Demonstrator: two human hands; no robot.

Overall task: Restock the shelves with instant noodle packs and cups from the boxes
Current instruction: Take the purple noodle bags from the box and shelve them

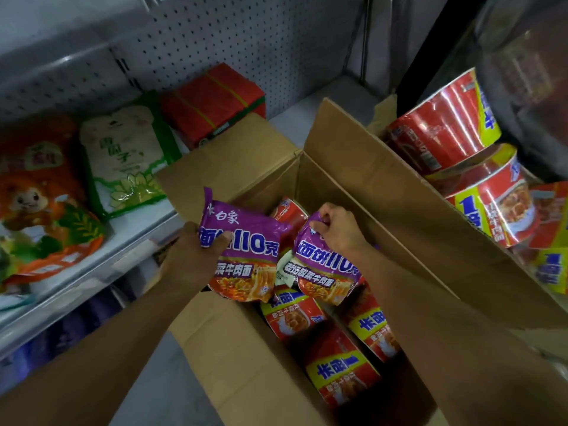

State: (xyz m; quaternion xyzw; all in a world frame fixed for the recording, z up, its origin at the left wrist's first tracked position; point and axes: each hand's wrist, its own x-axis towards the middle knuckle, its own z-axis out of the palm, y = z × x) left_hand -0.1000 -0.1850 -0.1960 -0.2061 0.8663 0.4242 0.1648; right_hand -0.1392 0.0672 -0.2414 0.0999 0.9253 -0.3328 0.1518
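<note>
I am lifting two purple noodle packs out of the open cardboard box (384, 192), one in each hand. My left hand (190, 259) is gripping the left pack (246, 250) by its side edge, thumb curled over the front and fingers wrapped behind. My right hand (339, 229) is pinching the top corner of the right pack (325, 272), fingers bunched tight on the crimped seal. Both packs are hanging just above the red noodle cups (292, 315) lying in the box. The shelf (135, 229) is just to my left, already holding an orange bag (40, 195) and a green-and-white bag (126, 155). To do this well, I judge I should be keeping my grip on the seams, not on the brittle noodle block, clearing the box flap before swinging left, and setting the packs face-out. The corner pinch looks the weaker hold, so that pack could slip.
</note>
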